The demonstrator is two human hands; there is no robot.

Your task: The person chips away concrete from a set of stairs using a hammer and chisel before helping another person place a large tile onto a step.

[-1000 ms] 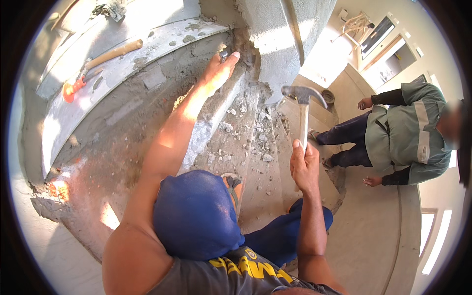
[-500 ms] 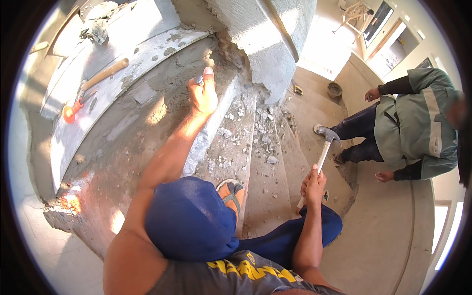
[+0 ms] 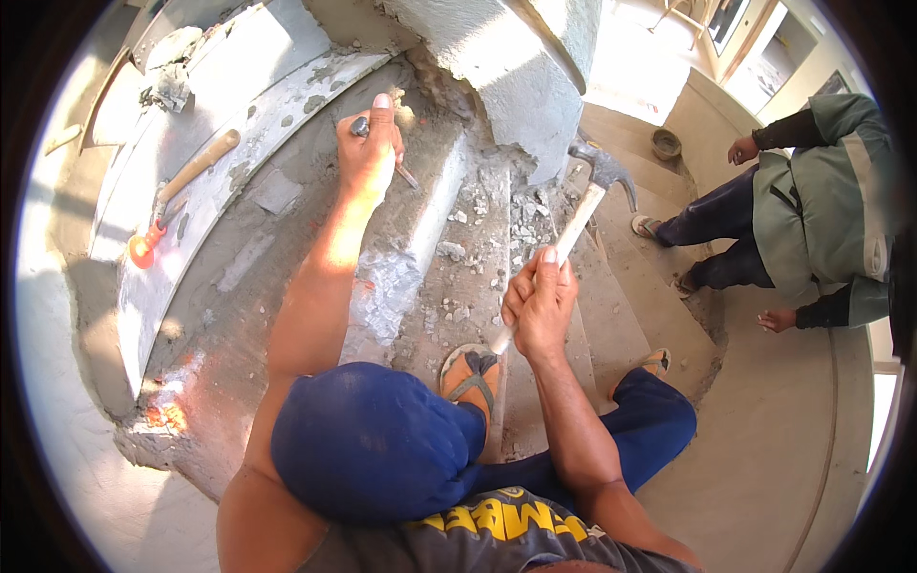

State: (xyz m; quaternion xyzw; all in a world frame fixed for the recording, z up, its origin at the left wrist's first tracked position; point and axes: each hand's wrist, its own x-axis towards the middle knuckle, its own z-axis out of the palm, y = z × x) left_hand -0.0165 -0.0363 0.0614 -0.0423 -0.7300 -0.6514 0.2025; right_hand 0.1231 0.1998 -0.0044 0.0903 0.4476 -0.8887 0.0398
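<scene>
My left hand (image 3: 368, 153) grips a metal chisel (image 3: 359, 127), whose shaft shows below the fingers over the rough cement of the upper step (image 3: 278, 196). My right hand (image 3: 540, 301) is closed round the pale handle of a claw hammer (image 3: 608, 174), its head raised near the chipped lower corner of the plastered column (image 3: 521, 115). Broken grey chunks (image 3: 451, 249) and dust lie on the winding stair treads below. A crumpled clear plastic sheet (image 3: 382, 291) lies beside my left forearm.
A wooden-handled tool (image 3: 201, 164) and an orange-red tool (image 3: 143, 246) lie on the curved ledge at left. A co-worker (image 3: 802, 201) in a green top stands on the right. A round bucket (image 3: 666, 143) sits on the lower stairs. A curved wall (image 3: 764, 430) runs along the right.
My left hand has moved left with the chisel. The hammer first went right and down, and has since come up and leftward toward the column. The view has shifted slightly.
</scene>
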